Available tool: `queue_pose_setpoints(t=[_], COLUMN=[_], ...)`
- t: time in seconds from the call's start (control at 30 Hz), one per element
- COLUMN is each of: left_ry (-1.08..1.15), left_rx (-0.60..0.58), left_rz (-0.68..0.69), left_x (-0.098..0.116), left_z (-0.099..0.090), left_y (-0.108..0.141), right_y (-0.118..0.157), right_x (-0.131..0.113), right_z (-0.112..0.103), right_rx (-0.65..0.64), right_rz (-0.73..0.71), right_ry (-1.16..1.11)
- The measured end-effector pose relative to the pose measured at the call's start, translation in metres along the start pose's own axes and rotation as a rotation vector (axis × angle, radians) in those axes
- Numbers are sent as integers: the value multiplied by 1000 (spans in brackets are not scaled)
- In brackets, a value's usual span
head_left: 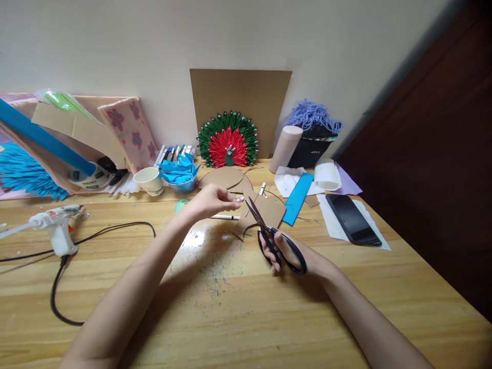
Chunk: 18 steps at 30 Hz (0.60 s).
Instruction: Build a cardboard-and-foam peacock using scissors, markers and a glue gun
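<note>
My right hand has its fingers through the black handles of a pair of scissors, whose blades point up and left and look slightly parted. My left hand pinches a tiny pale pinkish piece close to the blade tips; its exact shape is too small to tell. Beneath and behind the scissors lie brown cardboard pieces and thin curved offcuts. A white pen with a black end rests on the table under my left hand.
At the left is a white glue gun with a black cable. Behind stand a paper cup, a bowl of blue pieces and a red-green peacock craft. A blue strip and a phone lie right.
</note>
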<state>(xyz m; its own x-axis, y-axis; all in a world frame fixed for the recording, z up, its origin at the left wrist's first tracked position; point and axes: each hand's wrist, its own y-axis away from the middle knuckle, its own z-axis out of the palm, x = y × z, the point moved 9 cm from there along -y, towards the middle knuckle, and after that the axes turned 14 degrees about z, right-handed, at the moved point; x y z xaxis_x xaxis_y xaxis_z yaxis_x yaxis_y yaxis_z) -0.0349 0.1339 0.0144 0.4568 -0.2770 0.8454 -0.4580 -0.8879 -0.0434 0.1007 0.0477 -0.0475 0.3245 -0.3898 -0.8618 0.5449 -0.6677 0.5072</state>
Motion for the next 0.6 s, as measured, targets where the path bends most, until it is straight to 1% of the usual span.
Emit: queue_pose_setpoints(t=[0.07, 0.2, 0.47, 0.6], left_ry=[9, 22, 17, 12], left_rx=[4, -52, -93, -116], left_rz=[6, 14, 4, -1], left_x=[2, 4, 2, 2], left_z=[1, 9, 12, 10], left_y=[0, 1, 1, 1], right_y=[2, 3, -9, -9], right_x=[-5, -10, 4, 5], right_z=[1, -1, -11, -21], right_rx=[8, 30, 71, 205], right_rz=[-17, -81, -101, -62], right_ry=[42, 112, 107, 132])
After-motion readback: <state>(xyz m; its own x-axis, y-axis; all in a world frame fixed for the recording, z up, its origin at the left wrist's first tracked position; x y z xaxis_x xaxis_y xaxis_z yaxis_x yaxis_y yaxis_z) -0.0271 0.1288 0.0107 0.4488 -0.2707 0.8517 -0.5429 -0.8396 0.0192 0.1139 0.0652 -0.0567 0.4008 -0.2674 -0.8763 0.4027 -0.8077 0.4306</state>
